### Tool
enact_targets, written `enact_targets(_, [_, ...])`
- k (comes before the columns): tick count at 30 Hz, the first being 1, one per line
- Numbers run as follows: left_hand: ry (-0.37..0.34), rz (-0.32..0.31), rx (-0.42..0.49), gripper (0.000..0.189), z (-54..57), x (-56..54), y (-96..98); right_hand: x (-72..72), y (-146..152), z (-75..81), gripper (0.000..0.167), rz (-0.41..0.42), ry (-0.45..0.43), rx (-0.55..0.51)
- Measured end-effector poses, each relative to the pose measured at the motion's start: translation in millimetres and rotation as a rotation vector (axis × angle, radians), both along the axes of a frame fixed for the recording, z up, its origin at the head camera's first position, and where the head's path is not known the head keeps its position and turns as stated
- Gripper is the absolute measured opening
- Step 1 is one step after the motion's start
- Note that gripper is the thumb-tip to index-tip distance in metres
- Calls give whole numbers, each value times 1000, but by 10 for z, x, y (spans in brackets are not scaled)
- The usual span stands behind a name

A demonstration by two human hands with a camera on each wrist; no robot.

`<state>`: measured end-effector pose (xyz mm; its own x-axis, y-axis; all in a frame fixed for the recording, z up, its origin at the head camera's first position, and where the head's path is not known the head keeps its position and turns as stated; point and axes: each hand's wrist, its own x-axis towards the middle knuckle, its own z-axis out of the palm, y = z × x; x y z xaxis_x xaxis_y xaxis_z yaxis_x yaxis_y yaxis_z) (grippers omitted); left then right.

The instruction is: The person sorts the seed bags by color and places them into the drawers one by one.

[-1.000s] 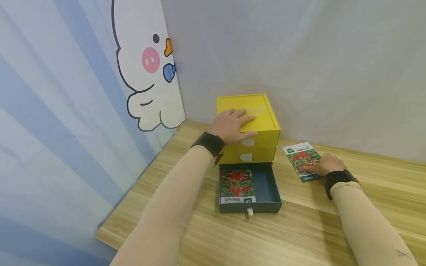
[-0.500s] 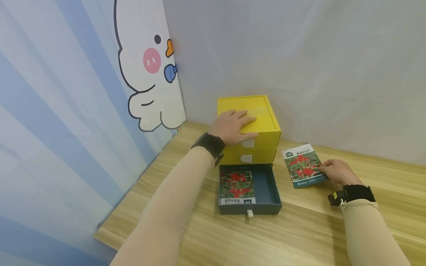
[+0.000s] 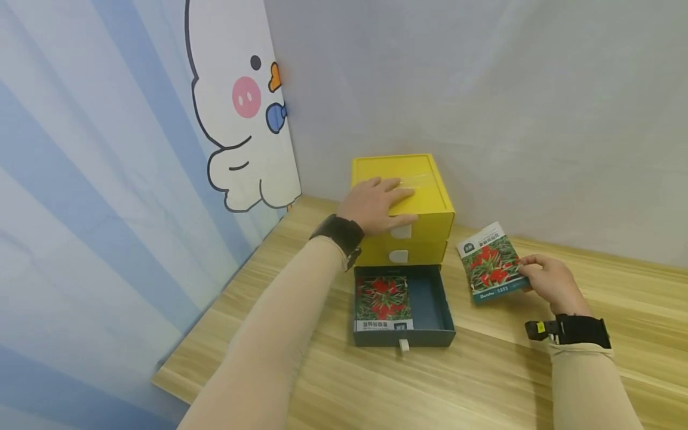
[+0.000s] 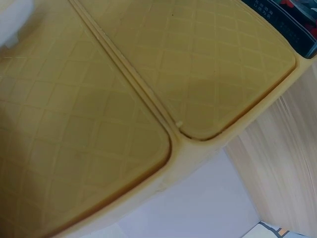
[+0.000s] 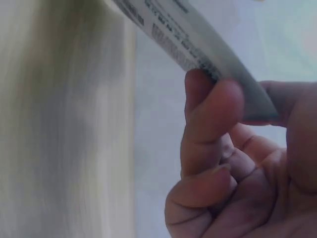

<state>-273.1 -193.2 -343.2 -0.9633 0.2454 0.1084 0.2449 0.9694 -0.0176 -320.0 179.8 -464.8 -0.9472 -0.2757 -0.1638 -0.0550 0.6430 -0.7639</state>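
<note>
With its thumb and fingers, my right hand (image 3: pixel 553 283) pinches a seed packet (image 3: pixel 491 263) printed with red flowers by its right edge. In the right wrist view the printed back of the packet (image 5: pixel 183 37) shows above the curled fingers (image 5: pixel 205 131). Flat across the top of a yellow drawer cabinet (image 3: pixel 398 164) rests my left hand (image 3: pixel 376 206), fingers spread. Below, the dark bottom drawer (image 3: pixel 430 304) is pulled out, and a similar packet (image 3: pixel 383 301) lies in its left part. The left wrist view shows the yellow cabinet side (image 4: pixel 148 74) close up.
The cabinet stands on a wood-grain table (image 3: pixel 387 388) near the grey wall cloth (image 3: pixel 484 107). At the left are a striped curtain (image 3: pixel 80 209) and a cartoon bird board (image 3: pixel 231 119). A white tab (image 3: pixel 404 345) sticks out from the drawer front.
My right hand has gone from pressing on the packet to pinching its right edge, and the packet has tilted up off the table. The left hand has stayed on the cabinet.
</note>
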Motion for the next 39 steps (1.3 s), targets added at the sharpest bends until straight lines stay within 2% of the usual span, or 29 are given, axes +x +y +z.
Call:
enact_targets(10, [0,-4,2,71,6,5,12,124,-56,68,52,-65,72,-33])
enact_targets(18, [5,-8,1,72,5,-15,5,170,-103,73,51,-112,111,-88])
enact_targets(33, [2,-2,-5,71,-5,5,-1,366,-75,296,56,-86,126,-223])
enact_targets(39, [6,0,1,71,-5,3,2,402,-100,339,55,-51,176,-266])
